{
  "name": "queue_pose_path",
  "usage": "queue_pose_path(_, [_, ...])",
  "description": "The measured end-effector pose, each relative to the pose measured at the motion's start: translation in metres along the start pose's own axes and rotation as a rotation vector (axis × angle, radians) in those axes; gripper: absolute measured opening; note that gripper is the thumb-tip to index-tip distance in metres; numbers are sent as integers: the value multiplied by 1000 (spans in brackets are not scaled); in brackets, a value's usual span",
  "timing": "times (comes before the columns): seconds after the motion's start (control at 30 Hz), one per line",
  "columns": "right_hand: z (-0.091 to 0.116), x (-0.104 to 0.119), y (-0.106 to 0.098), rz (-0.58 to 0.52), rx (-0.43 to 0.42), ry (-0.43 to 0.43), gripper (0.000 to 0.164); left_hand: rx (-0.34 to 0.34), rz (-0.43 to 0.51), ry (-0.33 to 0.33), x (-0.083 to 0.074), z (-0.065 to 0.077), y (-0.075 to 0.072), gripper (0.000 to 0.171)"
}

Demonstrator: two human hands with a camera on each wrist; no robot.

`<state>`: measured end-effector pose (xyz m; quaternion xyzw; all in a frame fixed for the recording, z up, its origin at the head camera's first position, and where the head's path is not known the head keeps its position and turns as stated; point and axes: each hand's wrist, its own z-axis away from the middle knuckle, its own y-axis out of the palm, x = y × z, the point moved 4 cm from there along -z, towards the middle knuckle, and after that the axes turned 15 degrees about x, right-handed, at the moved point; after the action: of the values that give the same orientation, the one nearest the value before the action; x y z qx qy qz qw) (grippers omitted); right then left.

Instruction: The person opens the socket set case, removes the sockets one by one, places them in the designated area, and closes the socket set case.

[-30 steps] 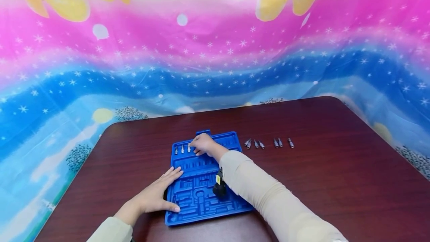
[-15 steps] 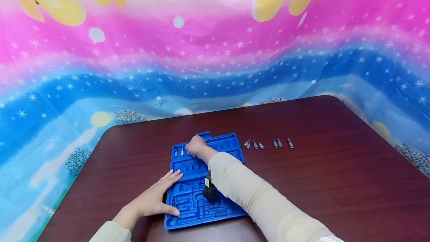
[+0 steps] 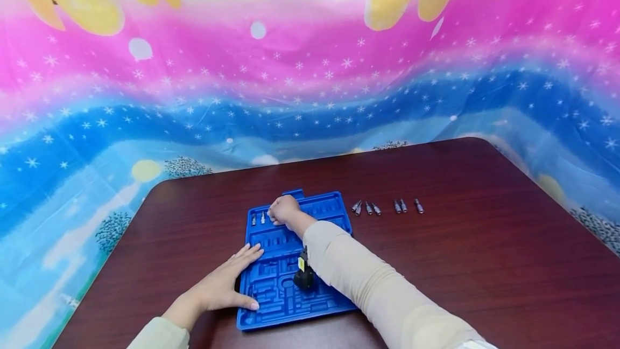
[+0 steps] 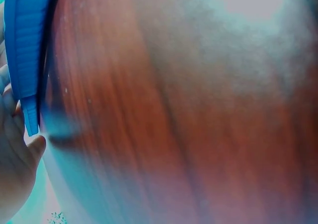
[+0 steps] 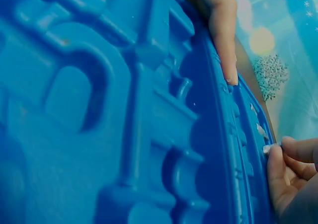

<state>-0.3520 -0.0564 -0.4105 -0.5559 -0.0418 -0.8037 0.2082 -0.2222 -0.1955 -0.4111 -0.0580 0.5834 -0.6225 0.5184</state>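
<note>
An open blue plastic tool case with moulded slots lies on the table. My left hand rests along its left edge, fingers straight and thumb spread. In its upper left compartment stand two small silver socket bits, the outer bit and the inner bit. Just right of them my right hand pinches another small metal bit between thumb and finger, at the row of slots. In the head view the hand hides that bit. The left wrist view shows the case's side wall beside my left hand.
Several loose socket bits lie on the dark wooden table right of the case, among them a rightmost bit. A black wrist camera hangs below my right sleeve over the case. A printed cloth stands behind the table.
My right hand has shifted slightly left and turned over the third bit, now covering it in the head view. My left hand has stayed on the case's edge.
</note>
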Motion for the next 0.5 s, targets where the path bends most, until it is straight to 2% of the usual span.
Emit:
queue_pose_path(0.17, [9, -1, -2, -62, 4, -52, 4, 2, 3, 5, 0, 0, -1, 95])
queue_pose_path(0.37, [13, 0, -10, -229, 69, -129, 12, -6, 0, 14, -1, 0, -2, 94])
queue_pose_path(0.5, [17, 1, -18, -207, 115, -131, 15, -5, -7, 5, 0, 0, -1, 94])
